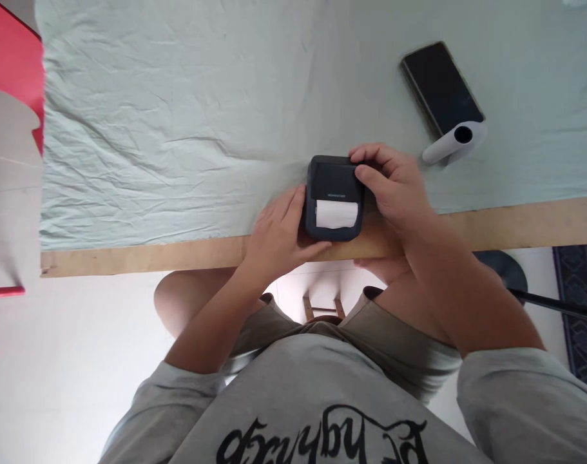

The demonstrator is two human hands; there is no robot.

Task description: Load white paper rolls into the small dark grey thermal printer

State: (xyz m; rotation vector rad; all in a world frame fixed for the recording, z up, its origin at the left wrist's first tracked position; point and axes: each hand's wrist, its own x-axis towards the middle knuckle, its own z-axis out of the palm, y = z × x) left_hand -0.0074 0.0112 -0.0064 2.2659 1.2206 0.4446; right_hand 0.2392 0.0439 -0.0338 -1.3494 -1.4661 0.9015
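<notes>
A small dark portable printer (339,179) stands at the near edge of the cloth-covered table. White paper (336,214) shows on its front lower half, and small lettering sits above that paper. My left hand (279,227) grips the printer's left side, fingers along the edge and thumb by the near corner. At the far right corner, my right hand (398,182) pinches the printer, its thumb on the top face and its forefinger along the back edge. The printer's underside is hidden.
A dark phone (442,87) lies at the right, with a white handheld object (455,143) with a dark round opening against its near end. Pale green cloth (177,116) covers the table up to a bare wooden edge (153,256). A red chair (13,64) is at far left.
</notes>
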